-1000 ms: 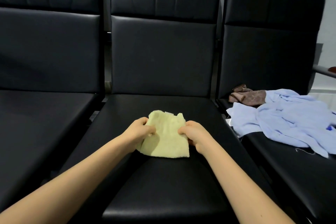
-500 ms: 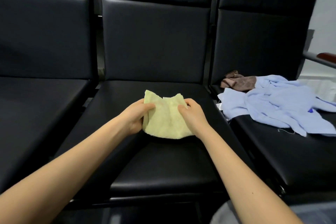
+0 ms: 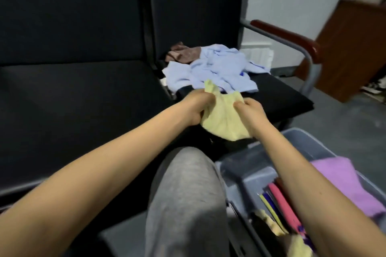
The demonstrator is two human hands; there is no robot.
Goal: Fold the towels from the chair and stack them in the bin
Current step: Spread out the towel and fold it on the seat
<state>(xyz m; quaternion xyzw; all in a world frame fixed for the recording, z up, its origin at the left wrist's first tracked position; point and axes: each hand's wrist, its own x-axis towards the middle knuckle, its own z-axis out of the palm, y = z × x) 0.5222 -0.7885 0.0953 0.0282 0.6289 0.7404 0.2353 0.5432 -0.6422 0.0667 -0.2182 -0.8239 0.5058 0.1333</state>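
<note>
Left hand (image 3: 193,108) and right hand (image 3: 251,113), fingers (image 3: 240,106) pinching the yellow towel (image 3: 223,120), had carried it off the seat (image 3: 83,100) toward the bin (image 3: 309,136).

No readable txt, labels, brands or nos. anywhere in view; the frame is blurred, so any fine print can't be made out.

Bin (image 3: 254,173) cut off at right, bottom edges; brown towel (image 3: 183,53) partly under blue cloth (image 3: 217,69).
</note>
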